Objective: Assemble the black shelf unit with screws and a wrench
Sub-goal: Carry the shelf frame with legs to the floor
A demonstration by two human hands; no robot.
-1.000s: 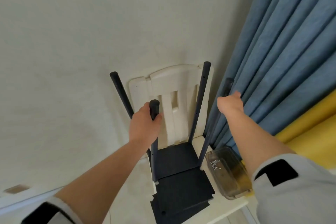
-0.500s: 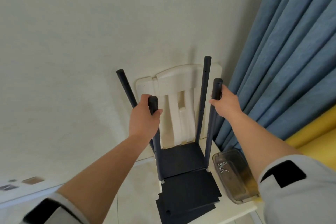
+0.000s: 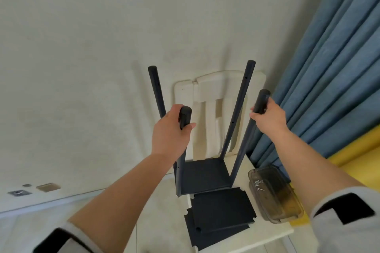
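Gripping two near poles (one each), both hands (image 3: 170, 129) (image 3: 269, 117) steady the shelf unit (image 3: 205, 174).

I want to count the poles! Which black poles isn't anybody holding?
The two far poles, back left and back right, by the chair back. Each hand grips a near pole.

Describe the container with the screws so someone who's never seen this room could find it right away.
Find the blue curtain on the right, then the white chair standing beside it. On the seat's right edge, next to the loose black shelf panels, lies a clear container: the only see-through thing there, with small silver screws inside.
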